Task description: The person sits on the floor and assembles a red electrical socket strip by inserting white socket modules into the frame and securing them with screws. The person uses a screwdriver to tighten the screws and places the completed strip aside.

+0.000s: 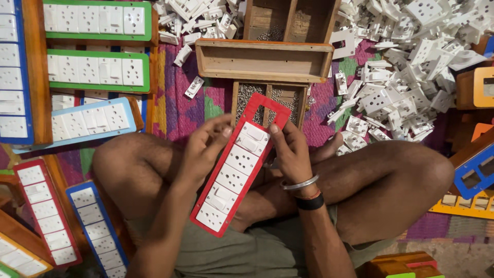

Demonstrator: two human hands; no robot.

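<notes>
Both hands grip a long red plastic switchboard frame [234,167] filled with white sockets and switches, held slanted above the person's crossed legs, its top slot unfilled: the left hand [203,149] has its fingers closed on the frame's left edge near the top, and the right hand [292,152] has its fingers closed on the right edge. Just beyond the frame sits a small wooden compartment tray of metal screws [271,98] on a purple woven mat [180,110]. A heap of loose white socket and switch parts [406,67] lies to the right, and finished green-framed boards [98,69] lie to the left.
</notes>
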